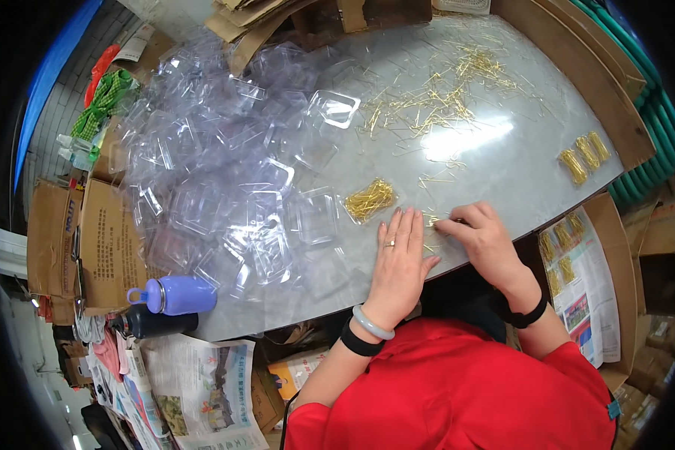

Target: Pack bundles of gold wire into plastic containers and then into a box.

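Observation:
My left hand (399, 259) lies flat on the grey table (502, 165), fingers together, a ring on one finger. My right hand (481, 232) rests beside it with fingertips pinched on a few thin gold pins (432, 220) at the table's near edge. Just beyond my left fingers sits a small clear plastic tray filled with gold pins (369, 199). A loose scatter of gold pins (435, 101) spreads over the far middle of the table.
A big heap of empty clear plastic trays (217, 172) covers the left half of the table. Three filled pin packs (583, 156) lie at the right edge. A purple bottle (174, 294) and dark bottle lie at the near left. Cardboard boxes and newspapers surround the table.

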Demonstrator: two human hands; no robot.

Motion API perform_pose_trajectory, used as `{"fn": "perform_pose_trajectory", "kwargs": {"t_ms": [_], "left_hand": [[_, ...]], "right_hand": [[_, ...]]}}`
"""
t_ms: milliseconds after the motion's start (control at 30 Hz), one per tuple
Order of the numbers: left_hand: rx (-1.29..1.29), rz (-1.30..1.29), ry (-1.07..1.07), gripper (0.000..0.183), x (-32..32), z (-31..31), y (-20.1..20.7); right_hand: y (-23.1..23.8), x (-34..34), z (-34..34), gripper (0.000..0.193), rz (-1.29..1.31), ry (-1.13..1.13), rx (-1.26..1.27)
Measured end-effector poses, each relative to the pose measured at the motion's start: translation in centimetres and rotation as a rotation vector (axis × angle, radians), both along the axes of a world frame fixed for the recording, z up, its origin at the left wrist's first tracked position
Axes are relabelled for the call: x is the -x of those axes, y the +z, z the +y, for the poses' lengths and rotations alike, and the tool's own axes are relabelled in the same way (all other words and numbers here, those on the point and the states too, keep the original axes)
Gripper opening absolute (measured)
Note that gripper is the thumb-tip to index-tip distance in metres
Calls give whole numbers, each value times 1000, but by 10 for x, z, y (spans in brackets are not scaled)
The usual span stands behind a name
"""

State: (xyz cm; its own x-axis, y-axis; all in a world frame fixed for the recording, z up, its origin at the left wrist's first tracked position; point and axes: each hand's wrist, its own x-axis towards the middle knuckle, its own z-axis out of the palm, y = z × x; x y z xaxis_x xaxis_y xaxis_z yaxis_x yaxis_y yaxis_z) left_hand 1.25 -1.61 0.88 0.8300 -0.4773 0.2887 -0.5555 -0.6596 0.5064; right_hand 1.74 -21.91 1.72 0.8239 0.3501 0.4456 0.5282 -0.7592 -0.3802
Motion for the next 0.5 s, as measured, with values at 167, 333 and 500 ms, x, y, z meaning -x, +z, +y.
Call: {"fn": "perform_pose_trajectory", "kwargs": {"t_ms": [167,333,500], "left_hand": [[5,-20,-3,66,1,2,-4],[74,-15,-31,64,-1,6,-4],[179,31,-15,68,3,14,-7]], "right_hand": [[11,-28,1,39,58,-44,38],[10,-42,-3,48,98,-26,214],[24,-2,6,49,136,163,114]]}}
